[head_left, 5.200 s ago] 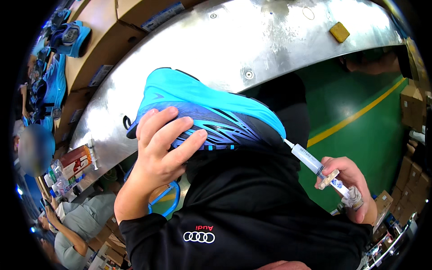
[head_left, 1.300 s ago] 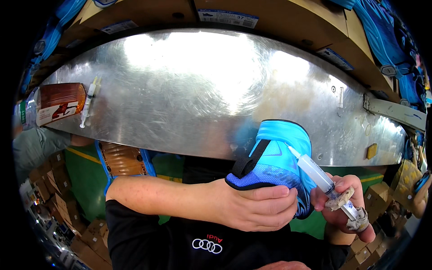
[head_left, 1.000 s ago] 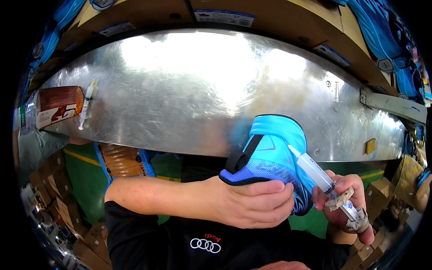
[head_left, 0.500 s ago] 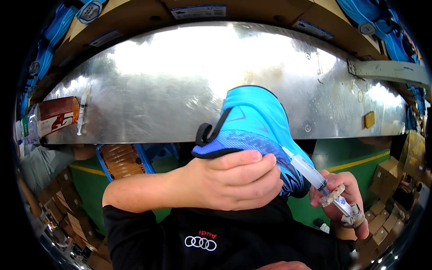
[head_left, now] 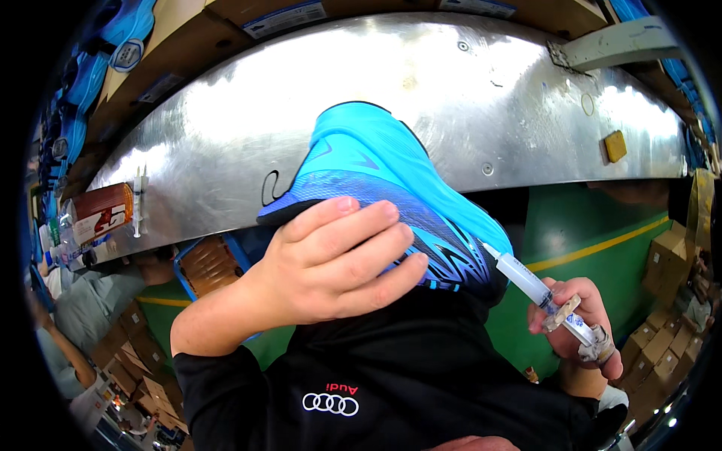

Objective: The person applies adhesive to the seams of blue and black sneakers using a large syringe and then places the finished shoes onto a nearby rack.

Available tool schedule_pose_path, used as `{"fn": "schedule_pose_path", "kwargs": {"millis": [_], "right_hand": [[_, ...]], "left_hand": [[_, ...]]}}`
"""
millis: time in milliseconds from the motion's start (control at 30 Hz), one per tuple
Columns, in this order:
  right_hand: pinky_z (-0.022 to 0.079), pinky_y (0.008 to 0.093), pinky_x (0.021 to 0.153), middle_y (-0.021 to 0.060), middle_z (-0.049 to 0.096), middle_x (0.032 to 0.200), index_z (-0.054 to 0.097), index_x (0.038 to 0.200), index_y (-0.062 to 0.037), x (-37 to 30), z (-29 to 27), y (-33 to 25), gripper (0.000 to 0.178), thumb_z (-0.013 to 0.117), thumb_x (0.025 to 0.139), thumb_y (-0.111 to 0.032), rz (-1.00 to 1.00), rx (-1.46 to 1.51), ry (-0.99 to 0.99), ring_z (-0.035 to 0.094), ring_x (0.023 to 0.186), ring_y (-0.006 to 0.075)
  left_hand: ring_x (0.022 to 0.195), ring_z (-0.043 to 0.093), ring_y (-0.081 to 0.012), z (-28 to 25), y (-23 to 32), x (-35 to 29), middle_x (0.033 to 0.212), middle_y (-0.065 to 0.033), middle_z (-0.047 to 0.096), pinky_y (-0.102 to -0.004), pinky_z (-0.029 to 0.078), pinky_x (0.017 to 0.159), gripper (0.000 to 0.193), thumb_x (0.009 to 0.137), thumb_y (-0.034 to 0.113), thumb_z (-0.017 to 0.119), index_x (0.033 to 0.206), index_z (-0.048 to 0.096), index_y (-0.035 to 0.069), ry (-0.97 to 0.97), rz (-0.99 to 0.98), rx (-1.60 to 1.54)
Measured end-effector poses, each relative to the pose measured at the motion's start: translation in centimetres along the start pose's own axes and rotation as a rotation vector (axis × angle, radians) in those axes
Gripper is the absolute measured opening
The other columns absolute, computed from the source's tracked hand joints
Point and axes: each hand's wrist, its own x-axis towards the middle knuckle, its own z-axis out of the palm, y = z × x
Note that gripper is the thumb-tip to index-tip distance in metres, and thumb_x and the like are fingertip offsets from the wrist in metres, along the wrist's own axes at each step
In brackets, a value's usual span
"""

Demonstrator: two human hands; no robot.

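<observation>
A blue running shoe point(head_left: 361, 150), with a violet-blue mesh band and a black heel loop, is tilted on its side over the near table edge. My left hand point(head_left: 342, 259) is wrapped over its lower side; the thumb is hidden. In my right hand point(head_left: 575, 323), a clear syringe point(head_left: 524, 278) is gripped by its crusted, taped flange and plunger end. Pale liquid shows in its barrel. The tip meets the shoe's edge near the toe, where I cannot tell whether it touches.
On the metal table point(head_left: 226, 165) lie a bottle of amber liquid point(head_left: 105, 214), another syringe point(head_left: 138, 207) and a yellow sponge block point(head_left: 615, 146). Cardboard boxes point(head_left: 286, 21) line the far edge, with blue shoes point(head_left: 79, 98) beside them. A grey bar point(head_left: 624, 45) juts in. Another person point(head_left: 94, 301) sits at left.
The shoe and my left hand have shifted left and slightly up in view. The syringe tip has moved from the shoe's side toward its toe. The view itself has tilted.
</observation>
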Motion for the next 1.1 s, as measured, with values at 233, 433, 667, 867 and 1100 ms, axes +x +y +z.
{"fn": "schedule_pose_path", "kwargs": {"millis": [233, 433, 667, 867, 1100], "right_hand": [[0.044, 0.0302, 0.081, 0.0159, 0.054, 0.105, 0.041, 0.126, 0.0062, -2.3, -3.3, 2.1, 0.107, 0.078, 0.061, -0.07, -0.101, 0.039, 0.006, 0.055, 0.096, 0.023], [0.044, 0.0287, 0.085, 0.0174, 0.055, 0.109, 0.04, 0.128, 0.0089, -3.1, -5.9, 3.8, 0.109, 0.083, 0.06, -0.064, -0.202, 0.076, -0.079, 0.053, 0.099, 0.021], [0.04, 0.0272, 0.084, 0.0177, 0.056, 0.112, 0.04, 0.13, 0.0077, -4.5, -7.4, 5.1, 0.11, 0.088, 0.056, -0.059, -0.206, 0.054, -0.125, 0.05, 0.097, 0.0191], [0.04, 0.0267, 0.083, 0.0166, 0.057, 0.111, 0.042, 0.129, 0.007, -5.7, -7.2, 5.8, 0.111, 0.09, 0.053, -0.057, -0.226, 0.045, -0.128, 0.05, 0.098, 0.0187], [0.038, 0.0264, 0.08, 0.0161, 0.057, 0.11, 0.045, 0.127, 0.0069, -6.3, -6.6, 6.2, 0.11, 0.089, 0.052, -0.059, -0.211, -0.015, -0.1, 0.05, 0.094, 0.0186]], "left_hand": [[0.113, 0.056, -0.0242, 1.1, 0.4, 0.9, 0.115, -0.0039, 0.059, -0.0394, 0.039, 0.101, 0.03, 0.078, 0.011, 0.064, 0.107, 0.066, 0.02, -0.035, -0.002, 0.025], [0.111, 0.057, -0.0224, 1.9, 1.3, 2.1, 0.112, -0.0029, 0.062, -0.0392, 0.039, 0.101, 0.026, 0.079, 0.013, 0.065, 0.105, 0.068, 0.02, -0.064, -0.061, 0.044], [0.112, 0.056, -0.0257, 2.3, 1.2, 2.5, 0.112, -0.0052, 0.062, -0.0399, 0.04, 0.098, 0.028, 0.076, 0.013, 0.064, 0.103, 0.07, 0.018, -0.088, -0.041, 0.063], [0.112, 0.056, -0.0269, 1.7, 1.4, 2.7, 0.113, -0.0058, 0.061, -0.042, 0.038, 0.1, 0.031, 0.074, 0.013, 0.067, 0.104, 0.07, 0.016, -0.123, -0.06, 0.059], [0.114, 0.056, -0.0286, 1.4, 1.3, 1.9, 0.114, -0.0071, 0.061, -0.0432, 0.039, 0.099, 0.033, 0.073, 0.011, 0.067, 0.105, 0.07, 0.015, -0.12, -0.073, 0.023]]}}
